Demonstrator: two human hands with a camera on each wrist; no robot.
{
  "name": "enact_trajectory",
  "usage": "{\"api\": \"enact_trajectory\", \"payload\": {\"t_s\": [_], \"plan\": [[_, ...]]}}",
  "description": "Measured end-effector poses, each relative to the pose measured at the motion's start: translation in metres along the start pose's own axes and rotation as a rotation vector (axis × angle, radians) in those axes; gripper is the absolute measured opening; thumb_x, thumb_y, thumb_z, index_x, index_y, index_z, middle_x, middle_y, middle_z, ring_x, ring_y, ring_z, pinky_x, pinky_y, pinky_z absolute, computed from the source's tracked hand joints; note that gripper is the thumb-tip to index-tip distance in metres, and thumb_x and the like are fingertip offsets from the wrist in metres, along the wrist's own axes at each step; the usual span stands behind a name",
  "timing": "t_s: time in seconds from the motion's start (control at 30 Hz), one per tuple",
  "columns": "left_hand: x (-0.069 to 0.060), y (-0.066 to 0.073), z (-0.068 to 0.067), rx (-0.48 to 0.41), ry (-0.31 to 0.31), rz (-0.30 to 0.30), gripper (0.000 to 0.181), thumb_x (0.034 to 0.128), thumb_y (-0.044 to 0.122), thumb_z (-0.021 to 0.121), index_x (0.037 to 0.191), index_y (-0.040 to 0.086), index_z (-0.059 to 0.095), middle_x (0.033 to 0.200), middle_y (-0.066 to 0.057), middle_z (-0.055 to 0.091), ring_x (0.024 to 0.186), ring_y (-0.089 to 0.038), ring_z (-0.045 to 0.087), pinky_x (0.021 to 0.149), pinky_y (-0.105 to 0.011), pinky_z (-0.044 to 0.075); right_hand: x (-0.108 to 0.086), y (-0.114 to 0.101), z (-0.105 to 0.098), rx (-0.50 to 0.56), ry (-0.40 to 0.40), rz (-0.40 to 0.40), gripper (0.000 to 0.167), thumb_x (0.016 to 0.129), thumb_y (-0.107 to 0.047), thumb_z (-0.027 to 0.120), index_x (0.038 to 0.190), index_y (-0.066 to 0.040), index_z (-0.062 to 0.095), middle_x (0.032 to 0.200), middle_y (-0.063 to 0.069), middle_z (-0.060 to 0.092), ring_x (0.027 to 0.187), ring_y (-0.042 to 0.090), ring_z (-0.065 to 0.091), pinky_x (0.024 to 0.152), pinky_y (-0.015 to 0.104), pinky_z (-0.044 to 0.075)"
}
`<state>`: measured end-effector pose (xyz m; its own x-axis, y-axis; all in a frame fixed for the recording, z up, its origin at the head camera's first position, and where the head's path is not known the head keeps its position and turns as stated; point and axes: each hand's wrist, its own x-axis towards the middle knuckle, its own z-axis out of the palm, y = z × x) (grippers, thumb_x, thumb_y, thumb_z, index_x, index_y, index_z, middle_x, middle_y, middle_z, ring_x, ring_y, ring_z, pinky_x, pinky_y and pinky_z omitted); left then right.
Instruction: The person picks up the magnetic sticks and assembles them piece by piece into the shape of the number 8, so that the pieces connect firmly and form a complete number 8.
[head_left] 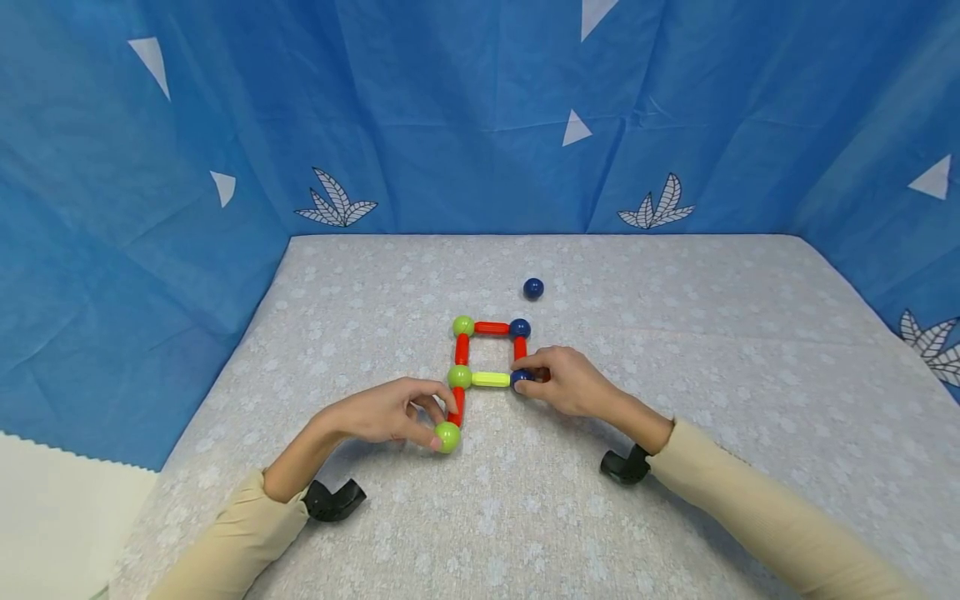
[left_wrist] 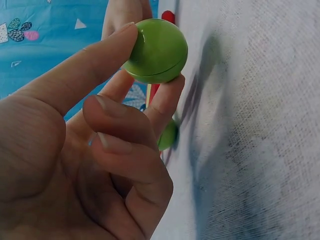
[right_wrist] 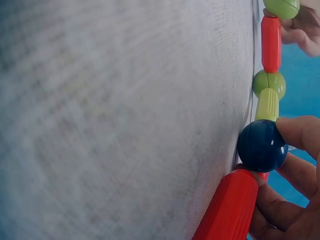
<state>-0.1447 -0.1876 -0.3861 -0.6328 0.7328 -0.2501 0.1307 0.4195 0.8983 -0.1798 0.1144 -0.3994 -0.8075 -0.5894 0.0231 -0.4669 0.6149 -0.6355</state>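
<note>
My left hand (head_left: pixel 386 412) pinches a green ball (head_left: pixel 447 437) between thumb and fingers, also plain in the left wrist view (left_wrist: pixel 159 50). A red rod (head_left: pixel 457 407) links it to the middle green ball (head_left: pixel 460 377). From there a yellow-green rod (head_left: pixel 491 380) runs to a blue ball (head_left: pixel 521 380), which my right hand (head_left: pixel 570 382) grips with its fingertips. The right wrist view has a red rod (right_wrist: pixel 230 207) against that blue ball (right_wrist: pixel 262 146), low in front of the fingers. More red rods, a green ball (head_left: pixel 463 326) and a blue ball (head_left: pixel 520 328) close a square behind.
A loose blue ball (head_left: pixel 533 288) lies behind the square on the pale patterned tablecloth (head_left: pixel 675 292). Blue curtains (head_left: pixel 480 125) hang around the back and sides. Black curved pieces (head_left: pixel 335 500) are at both wrists.
</note>
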Motion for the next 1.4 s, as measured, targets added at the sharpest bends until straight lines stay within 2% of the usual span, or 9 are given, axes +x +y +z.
{"api": "enact_trajectory", "payload": {"t_s": [0.3,0.6,0.83,1.13,1.4], "plan": [[0.0013,-0.0043,0.0026,0.006,-0.015,0.022,0.034,0.085,0.009,0.078,0.116,0.009,0.064,0.104,-0.006,0.065,0.057,-0.012,0.048,0.051,-0.025,0.043,0.0005,-0.0001,0.0006,-0.002,-0.004,0.002,0.03,0.091,-0.018,0.072,0.118,-0.006,0.072,0.077,-0.005,0.058,0.065,0.013,0.048,0.057,0.027,0.038],[0.0051,-0.0081,0.0047,0.028,0.003,0.034,0.034,0.085,0.012,0.079,0.115,0.006,0.065,0.102,-0.006,0.065,0.056,-0.012,0.047,0.051,-0.025,0.042,0.0001,-0.0002,-0.0004,-0.012,-0.002,-0.014,0.029,0.091,-0.017,0.072,0.118,-0.006,0.072,0.076,-0.006,0.058,0.065,0.013,0.047,0.057,0.027,0.038],[0.006,-0.0103,0.0051,0.044,0.01,0.041,0.034,0.085,0.012,0.079,0.115,0.005,0.065,0.102,-0.007,0.065,0.062,-0.014,0.049,0.056,-0.024,0.042,0.0003,-0.0001,0.0001,-0.008,-0.003,-0.008,0.028,0.091,-0.018,0.072,0.117,-0.007,0.072,0.074,-0.005,0.056,0.064,0.013,0.047,0.057,0.027,0.037],[0.0067,-0.0082,0.0085,0.075,0.018,0.05,0.034,0.0867,0.016,0.077,0.116,0.006,0.064,0.103,-0.005,0.065,0.067,-0.016,0.052,0.058,-0.026,0.044,-0.0012,-0.0001,-0.0001,-0.002,-0.002,-0.005,0.029,0.091,-0.018,0.072,0.117,-0.006,0.072,0.078,-0.005,0.058,0.065,0.013,0.047,0.058,0.027,0.038],[0.006,-0.0085,0.0096,0.062,0.025,0.053,0.034,0.087,0.015,0.077,0.116,0.005,0.064,0.103,-0.005,0.065,0.072,-0.018,0.056,0.059,-0.027,0.045,-0.0014,-0.0005,-0.0006,0.001,-0.004,-0.002,0.03,0.092,-0.019,0.072,0.119,-0.006,0.072,0.078,-0.005,0.058,0.066,0.014,0.047,0.058,0.027,0.037]]}}
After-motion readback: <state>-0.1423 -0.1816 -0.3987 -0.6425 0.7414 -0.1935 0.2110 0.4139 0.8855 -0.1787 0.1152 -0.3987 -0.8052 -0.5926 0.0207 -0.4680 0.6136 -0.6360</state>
